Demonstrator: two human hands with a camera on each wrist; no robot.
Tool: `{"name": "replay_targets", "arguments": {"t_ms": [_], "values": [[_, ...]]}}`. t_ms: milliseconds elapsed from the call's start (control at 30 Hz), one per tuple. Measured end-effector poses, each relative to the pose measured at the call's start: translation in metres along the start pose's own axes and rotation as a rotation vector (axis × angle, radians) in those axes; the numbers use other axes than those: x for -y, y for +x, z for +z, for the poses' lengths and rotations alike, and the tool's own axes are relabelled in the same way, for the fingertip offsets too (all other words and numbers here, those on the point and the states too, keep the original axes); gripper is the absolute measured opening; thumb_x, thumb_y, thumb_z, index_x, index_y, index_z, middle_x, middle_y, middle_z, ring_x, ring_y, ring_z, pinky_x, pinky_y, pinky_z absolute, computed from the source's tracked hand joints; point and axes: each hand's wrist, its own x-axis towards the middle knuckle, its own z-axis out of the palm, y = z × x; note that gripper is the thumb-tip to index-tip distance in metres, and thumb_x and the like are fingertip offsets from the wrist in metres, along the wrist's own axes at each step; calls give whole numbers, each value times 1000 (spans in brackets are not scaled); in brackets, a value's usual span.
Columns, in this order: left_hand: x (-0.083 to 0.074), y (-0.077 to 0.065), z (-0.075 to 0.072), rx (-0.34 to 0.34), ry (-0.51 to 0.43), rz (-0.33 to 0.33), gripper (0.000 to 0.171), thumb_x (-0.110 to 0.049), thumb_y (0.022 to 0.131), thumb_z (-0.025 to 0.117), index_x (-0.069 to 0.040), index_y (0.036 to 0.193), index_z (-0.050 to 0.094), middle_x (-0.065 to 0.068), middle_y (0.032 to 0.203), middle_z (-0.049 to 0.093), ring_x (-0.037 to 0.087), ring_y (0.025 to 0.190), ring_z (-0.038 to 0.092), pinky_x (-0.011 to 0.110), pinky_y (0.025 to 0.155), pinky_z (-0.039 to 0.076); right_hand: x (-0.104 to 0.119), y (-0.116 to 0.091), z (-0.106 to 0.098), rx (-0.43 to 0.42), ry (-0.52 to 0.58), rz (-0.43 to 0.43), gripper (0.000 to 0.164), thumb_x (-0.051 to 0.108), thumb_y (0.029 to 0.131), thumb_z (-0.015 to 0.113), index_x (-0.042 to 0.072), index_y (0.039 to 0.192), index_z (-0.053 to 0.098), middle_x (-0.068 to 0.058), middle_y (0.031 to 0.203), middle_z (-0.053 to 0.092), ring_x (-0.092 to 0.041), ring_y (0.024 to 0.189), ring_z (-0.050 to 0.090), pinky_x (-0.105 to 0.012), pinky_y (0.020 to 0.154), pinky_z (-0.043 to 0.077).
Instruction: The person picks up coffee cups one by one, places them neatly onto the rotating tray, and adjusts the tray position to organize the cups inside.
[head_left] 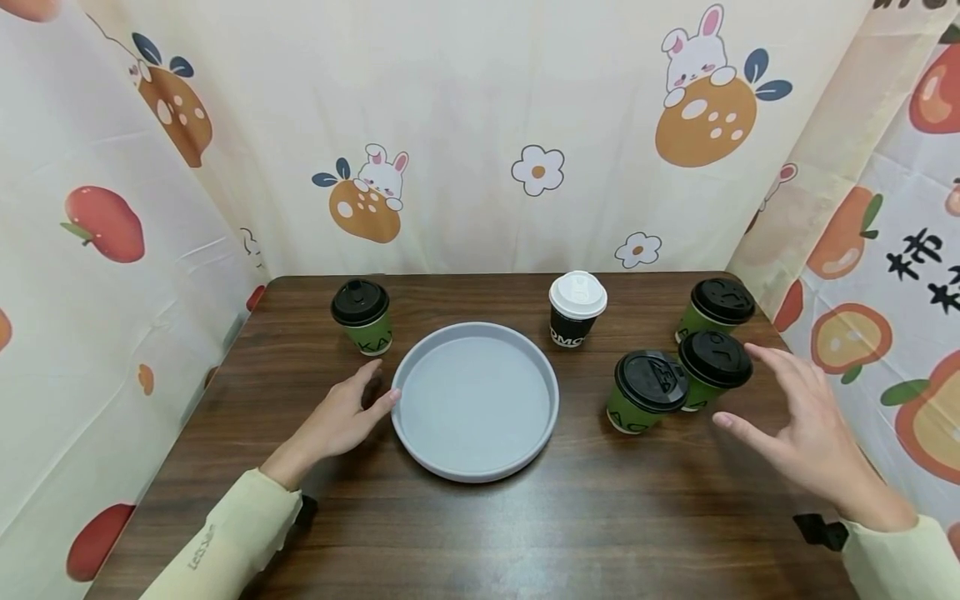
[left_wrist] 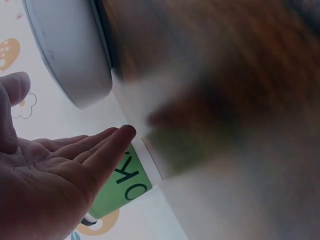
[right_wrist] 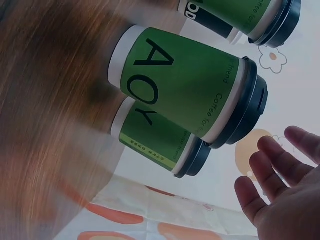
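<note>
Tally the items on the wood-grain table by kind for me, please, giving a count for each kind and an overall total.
Black-lidded green coffee cups: 4
White-lidded black coffee cup: 1
Round grey tray: 1
Total: 6

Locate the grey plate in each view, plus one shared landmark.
Head: grey plate, near centre.
Left wrist: plate upper left, cut by the top edge.
Right wrist: not in it.
Landmark: brown table, lower half in head, upper right in left wrist, left side in right wrist.
</note>
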Motion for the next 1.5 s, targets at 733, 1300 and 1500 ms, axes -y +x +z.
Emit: {"name": "replay_targets", "arguments": {"t_ms": [733, 1300, 1500], "values": [[0, 6, 6, 17, -67, 8, 71, -40, 105, 56, 5, 155, 33, 26, 143, 54, 37, 122, 62, 53, 101, 50, 16, -17, 23, -107, 37, 18, 88, 6, 57, 99, 7, 137, 61, -4, 111, 61, 4, 101, 46, -6, 86, 32], [-5, 7, 9, 14, -77, 41, 69, -35, 105, 59, 7, 153, 35, 25, 141, 56, 31, 117, 65, 48, 97, 54, 18, -25, 42, -98, 46, 146, 79, 15, 63, 100, 11, 132, 63, 8, 106, 62, 6, 92, 52, -5, 79, 42], [-5, 8, 11, 27, -92, 31, 69, -32, 104, 61, 7, 154, 34, 25, 142, 55, 30, 117, 65, 46, 97, 55, 19, -24, 45, -93, 44, 162, 76, 18, 65, 99, 10, 131, 63, 1, 104, 66, 8, 90, 53, -5, 77, 44]]}}
